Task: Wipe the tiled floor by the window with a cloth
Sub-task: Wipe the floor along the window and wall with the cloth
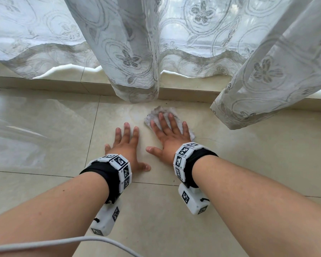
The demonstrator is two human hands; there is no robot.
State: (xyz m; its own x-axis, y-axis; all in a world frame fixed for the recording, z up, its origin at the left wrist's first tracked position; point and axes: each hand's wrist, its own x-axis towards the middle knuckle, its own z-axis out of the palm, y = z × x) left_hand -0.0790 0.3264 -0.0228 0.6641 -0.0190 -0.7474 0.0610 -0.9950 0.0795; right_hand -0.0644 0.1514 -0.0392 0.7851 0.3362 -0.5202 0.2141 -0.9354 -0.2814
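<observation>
Our right grip (170,135) lies flat, fingers straight, pressing the cloth (160,110) onto the tiled floor (230,164) just short of the curtain (135,62) hem; left grip (126,145) released, palm braced on the tile. We judge wiping underway: a faint smear near the cloth, plenty of floor left.

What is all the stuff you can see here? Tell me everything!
cloth: one, white and greyish, on the floor under the right hand
tiled floor: one, shiny beige, everywhere below
ledge: one, beige, along the window
curtain: number of panels unclear, white lace with flowers, hanging across the top
cable: one, light grey, bottom left
wristbands: two, black with white marker tiles, one on each wrist
left hand: one, flat on the floor
right hand: one, pressing the cloth
</observation>
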